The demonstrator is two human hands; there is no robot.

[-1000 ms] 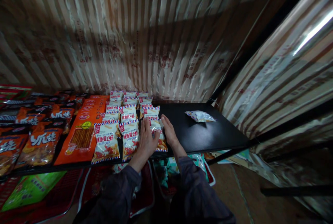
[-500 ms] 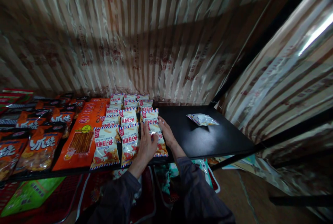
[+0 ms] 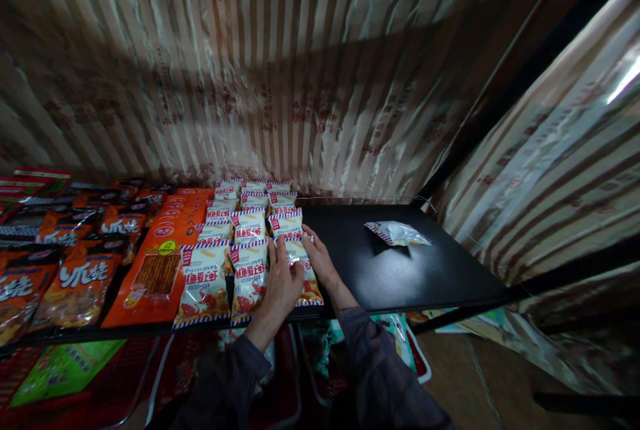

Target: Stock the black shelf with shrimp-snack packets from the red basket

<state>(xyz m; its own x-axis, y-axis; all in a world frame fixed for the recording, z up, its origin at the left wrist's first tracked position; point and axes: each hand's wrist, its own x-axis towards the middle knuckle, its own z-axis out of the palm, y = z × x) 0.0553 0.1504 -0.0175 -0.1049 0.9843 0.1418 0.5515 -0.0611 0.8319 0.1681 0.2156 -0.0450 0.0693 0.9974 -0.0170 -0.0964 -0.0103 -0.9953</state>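
Observation:
My left hand (image 3: 283, 287) lies over the left side of the front bag (image 3: 309, 277) in the rightmost row of white snack bags, fingers stretched out and thumb apart. Against that row's right side rests my right hand (image 3: 323, 263), its fingers extended along the bags; some fingertips are hidden. Just left of my left hand is another white bag with red lettering (image 3: 249, 277), and beyond it one more front bag (image 3: 205, 280). Several bags of the same kind overlap in rows behind. A single white bag (image 3: 399, 233) lies apart on the black shelf (image 3: 360, 277).
Orange snack packs (image 3: 163, 243) and orange-black bags (image 3: 83, 280) fill the shelf's left. Below stand red baskets (image 3: 287, 377) with packages, one holding a green bag (image 3: 60, 373). Striped sheeting (image 3: 280, 83) hangs behind; a black frame bar (image 3: 550, 277) runs at right.
The right row's front bag now sits lower against the bag behind it, with both hands still alongside. The view has shifted slightly.

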